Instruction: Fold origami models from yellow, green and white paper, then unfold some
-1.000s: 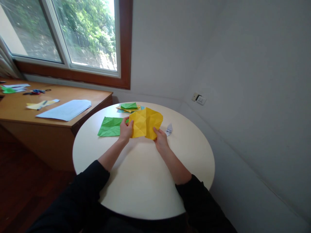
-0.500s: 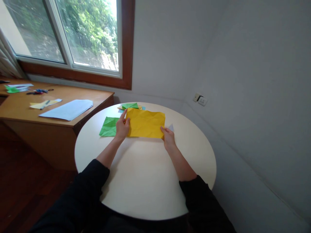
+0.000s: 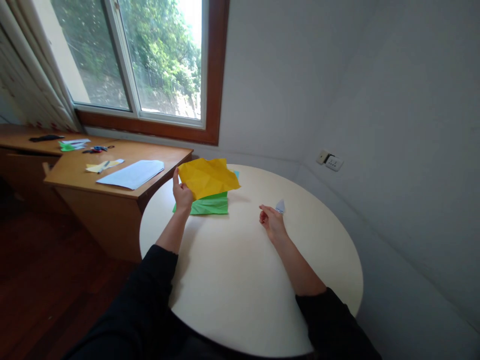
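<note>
Holding creased yellow paper (image 3: pixel 207 177) — unprinted, blank — left hand (image 3: pixel 182 193) lifts it.

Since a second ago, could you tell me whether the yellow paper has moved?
Yes. The left hand alone now lifts the yellow paper left and away, over the green sheet; the right hand has let go.

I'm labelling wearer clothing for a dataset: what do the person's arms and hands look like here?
Both arms wear loose black long sleeves pushed up toward the elbows, leaving the forearms bare. The left hand and right hand are bare: no gloves, rings, watch or wristbands show.
</note>
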`<action>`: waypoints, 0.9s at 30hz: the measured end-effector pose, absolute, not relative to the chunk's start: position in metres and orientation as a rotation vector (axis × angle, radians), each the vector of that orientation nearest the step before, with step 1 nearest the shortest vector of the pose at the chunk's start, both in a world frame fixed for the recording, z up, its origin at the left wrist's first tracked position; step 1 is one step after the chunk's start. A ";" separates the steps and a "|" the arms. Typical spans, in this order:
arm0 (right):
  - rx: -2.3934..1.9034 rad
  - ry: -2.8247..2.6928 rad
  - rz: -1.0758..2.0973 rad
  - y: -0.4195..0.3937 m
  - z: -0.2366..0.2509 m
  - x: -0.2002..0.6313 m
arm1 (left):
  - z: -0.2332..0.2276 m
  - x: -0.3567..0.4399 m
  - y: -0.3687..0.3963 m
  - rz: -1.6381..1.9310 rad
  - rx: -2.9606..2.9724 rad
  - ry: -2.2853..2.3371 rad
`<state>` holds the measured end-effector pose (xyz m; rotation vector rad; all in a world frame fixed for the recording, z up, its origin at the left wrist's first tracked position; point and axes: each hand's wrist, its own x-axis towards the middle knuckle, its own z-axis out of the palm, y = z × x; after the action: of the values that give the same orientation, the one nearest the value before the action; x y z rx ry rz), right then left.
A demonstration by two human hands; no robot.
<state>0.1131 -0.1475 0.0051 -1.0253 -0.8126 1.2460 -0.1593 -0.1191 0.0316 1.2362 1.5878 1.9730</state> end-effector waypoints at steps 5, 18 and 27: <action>-1.030 -0.810 1.274 -0.148 0.005 0.112 | 0.029 -0.173 -0.113 2.032 1.192 1.701; -1.046 -0.837 1.293 -0.150 0.004 0.110 | 0.016 -0.197 -0.106 1.630 1.245 1.946; -1.057 -0.863 1.291 -0.151 0.004 0.109 | 0.018 -0.205 -0.111 1.241 1.340 2.205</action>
<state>0.1085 -0.1506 0.0041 -1.0566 -0.8634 1.2913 -0.2048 -0.1108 0.0175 1.3403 2.2052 1.2407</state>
